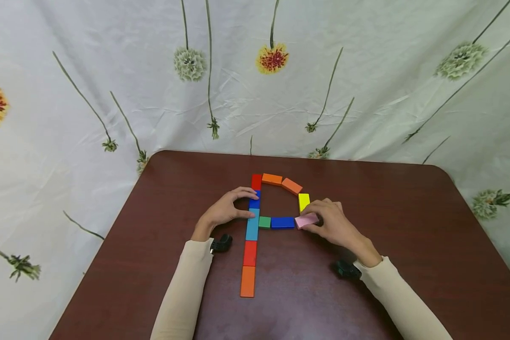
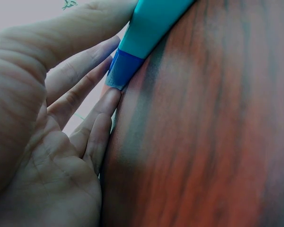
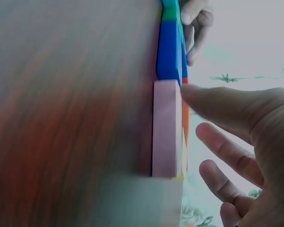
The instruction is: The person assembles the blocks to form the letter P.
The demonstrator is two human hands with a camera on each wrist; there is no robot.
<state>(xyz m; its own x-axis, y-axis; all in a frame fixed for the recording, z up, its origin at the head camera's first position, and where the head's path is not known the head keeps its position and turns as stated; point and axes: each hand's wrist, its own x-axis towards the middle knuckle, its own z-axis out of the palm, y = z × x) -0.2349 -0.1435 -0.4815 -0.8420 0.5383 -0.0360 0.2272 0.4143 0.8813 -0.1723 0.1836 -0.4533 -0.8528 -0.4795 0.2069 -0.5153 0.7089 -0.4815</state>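
At the right end of a row, my right hand (image 1: 333, 224) pinches a pink block (image 1: 307, 220) between thumb and fingers. The pink block lies slightly slanted, its left end close by a dark blue block (image 1: 283, 223); a yellow block (image 1: 304, 202) lies just above it. In the right wrist view, the thumb (image 3: 213, 101) is at the pink block's top edge. My left hand (image 1: 227, 207) touches the upright column with relaxed fingers. Its thumb is on the light blue block (image 1: 252, 229) and its fingertips are at another blue block (image 1: 254, 203).
Above, a red block (image 1: 256, 182) and two orange blocks (image 1: 272, 179) curve toward the yellow one. A green block (image 1: 264, 222) joins the row to the column. Below are a red block (image 1: 250, 253) and an orange block (image 1: 247, 282). Flowered cloth (image 1: 246, 94) hangs behind the brown table (image 1: 174, 189).
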